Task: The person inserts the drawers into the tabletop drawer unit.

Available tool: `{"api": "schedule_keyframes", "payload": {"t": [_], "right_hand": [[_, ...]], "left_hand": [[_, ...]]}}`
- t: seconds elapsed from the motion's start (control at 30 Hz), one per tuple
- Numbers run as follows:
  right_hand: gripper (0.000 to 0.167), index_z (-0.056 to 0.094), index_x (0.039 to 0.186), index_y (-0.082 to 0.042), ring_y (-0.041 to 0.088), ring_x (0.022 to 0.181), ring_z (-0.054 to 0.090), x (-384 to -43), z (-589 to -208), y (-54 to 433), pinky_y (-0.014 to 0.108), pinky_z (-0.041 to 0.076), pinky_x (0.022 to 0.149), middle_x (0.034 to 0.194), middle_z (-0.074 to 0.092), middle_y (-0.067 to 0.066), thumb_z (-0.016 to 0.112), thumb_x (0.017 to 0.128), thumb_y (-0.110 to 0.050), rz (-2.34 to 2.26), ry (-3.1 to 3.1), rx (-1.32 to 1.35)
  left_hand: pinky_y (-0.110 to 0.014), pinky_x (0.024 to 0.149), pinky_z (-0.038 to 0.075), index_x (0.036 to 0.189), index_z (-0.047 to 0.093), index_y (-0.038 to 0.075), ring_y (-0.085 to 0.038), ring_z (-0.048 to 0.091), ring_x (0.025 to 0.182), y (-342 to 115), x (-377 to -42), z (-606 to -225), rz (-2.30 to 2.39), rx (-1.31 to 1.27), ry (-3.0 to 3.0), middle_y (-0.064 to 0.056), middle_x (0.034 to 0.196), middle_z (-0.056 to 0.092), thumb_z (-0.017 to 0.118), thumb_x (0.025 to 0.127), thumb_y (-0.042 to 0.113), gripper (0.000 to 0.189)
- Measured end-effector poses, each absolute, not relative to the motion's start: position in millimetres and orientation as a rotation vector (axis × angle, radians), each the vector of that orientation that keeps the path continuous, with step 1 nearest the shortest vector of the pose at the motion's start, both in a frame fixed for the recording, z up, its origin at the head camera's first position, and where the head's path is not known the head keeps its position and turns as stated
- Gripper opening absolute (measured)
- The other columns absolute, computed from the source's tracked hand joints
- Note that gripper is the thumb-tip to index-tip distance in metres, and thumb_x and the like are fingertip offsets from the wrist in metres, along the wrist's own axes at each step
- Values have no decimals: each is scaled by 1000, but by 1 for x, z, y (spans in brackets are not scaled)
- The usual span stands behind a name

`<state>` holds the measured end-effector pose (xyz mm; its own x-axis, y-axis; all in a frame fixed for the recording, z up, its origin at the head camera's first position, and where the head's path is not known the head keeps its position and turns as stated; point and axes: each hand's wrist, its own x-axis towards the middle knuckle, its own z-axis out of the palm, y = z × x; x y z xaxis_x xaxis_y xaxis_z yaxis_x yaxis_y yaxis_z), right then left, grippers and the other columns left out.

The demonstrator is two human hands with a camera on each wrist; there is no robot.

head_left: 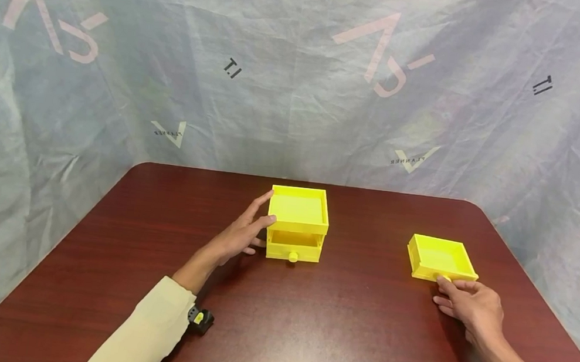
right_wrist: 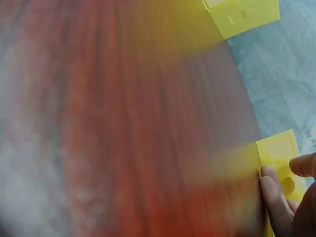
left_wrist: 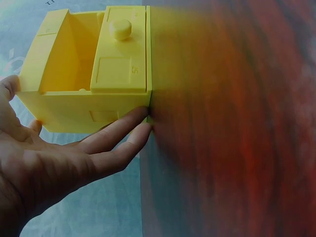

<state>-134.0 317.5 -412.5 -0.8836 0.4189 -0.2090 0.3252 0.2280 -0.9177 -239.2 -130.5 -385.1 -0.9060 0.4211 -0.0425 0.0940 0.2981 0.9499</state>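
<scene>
A small yellow drawer cabinet stands on the table, with a tray-like top, a vacant upper slot and a lower drawer with a round knob. My left hand is at its left side, thumb at the top's front corner, forefinger at the back corner. In the left wrist view the other fingers lie nearly straight along the side wall. To the right, a loose yellow drawer lies open side up. My right hand is at its front, thumb and fingers loosely around the knob, which shows between them.
The dark red-brown wooden table has rounded far corners. A grey printed cloth hangs behind it and along both sides. Bare tabletop lies between the cabinet and the loose drawer. A dark strap sits at my left wrist.
</scene>
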Motion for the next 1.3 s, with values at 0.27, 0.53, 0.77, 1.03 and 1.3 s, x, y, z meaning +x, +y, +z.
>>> {"api": "schedule_keyframes", "payload": {"t": [0.27,0.53,0.77,1.03,1.3], "right_hand": [[61,49,128,15,13,65,73,-137,-415,317,31,58,63,80,72,-2,69,95,-32,1785,-2363,-744],[57,51,126,14,12,64,72,-140,-417,316,31,58,63,78,71,-4,68,95,-32,1768,-2358,-777],[52,52,121,10,12,65,72,-142,-418,318,30,58,63,78,70,-5,67,96,-32,1756,-2378,-791],[38,52,113,6,11,63,72,-143,-416,317,30,58,62,75,69,-6,67,96,-25,1793,-2302,-811],[37,54,111,6,9,64,72,-141,-412,313,29,58,63,78,69,-5,68,95,-24,1786,-2270,-824]], "left_hand": [[-62,88,49,153,10,57,-45,63,109,-130,-239,-385,1640,461,2297,-10,164,11,48,100,56,65],[-65,88,47,153,9,56,-47,62,110,-131,-239,-385,1644,469,2282,-11,164,10,48,101,55,65],[-67,89,46,156,6,50,-51,60,111,-130,-239,-384,1652,458,2269,-11,165,7,47,103,50,67],[-63,88,48,154,10,56,-46,63,109,-130,-238,-384,1644,455,2299,-11,164,12,48,100,55,66],[-62,88,49,154,9,55,-46,62,110,-129,-238,-385,1642,459,2297,-11,164,12,48,100,56,66]]}}
